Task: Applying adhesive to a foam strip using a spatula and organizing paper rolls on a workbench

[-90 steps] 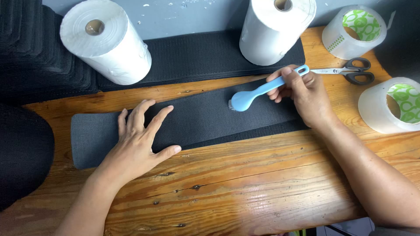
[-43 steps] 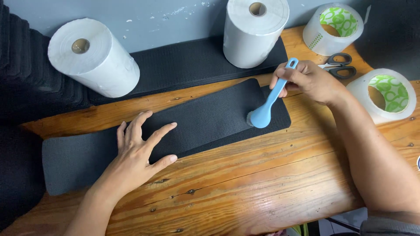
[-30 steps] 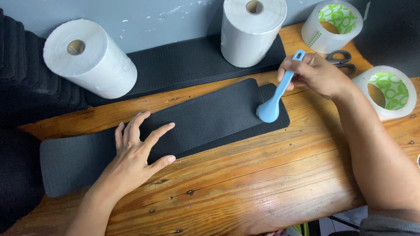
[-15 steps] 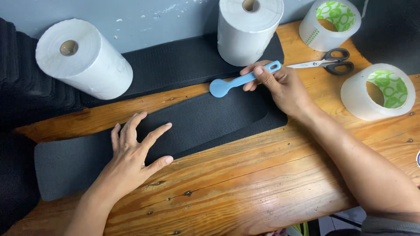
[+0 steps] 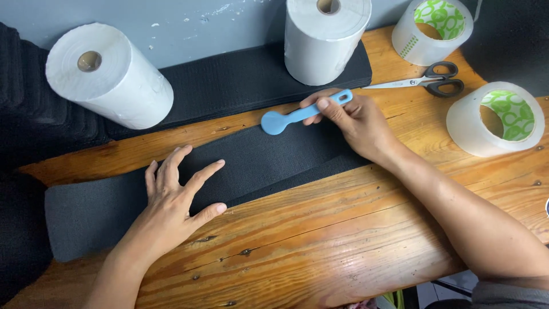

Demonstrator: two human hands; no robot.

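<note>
The left hand point(image 5: 174, 203) lies palm down with its fingers spread wide and slightly arched, the thumb stretched out to the side, and its forearm runs back toward the lower left edge. The right hand point(image 5: 354, 120) is curled, with the thumb and fingers pinched together and the knuckles facing up. Its wrist bends a little, and the bare right forearm slants away from it down to the lower right corner, well apart from the left arm.
</note>
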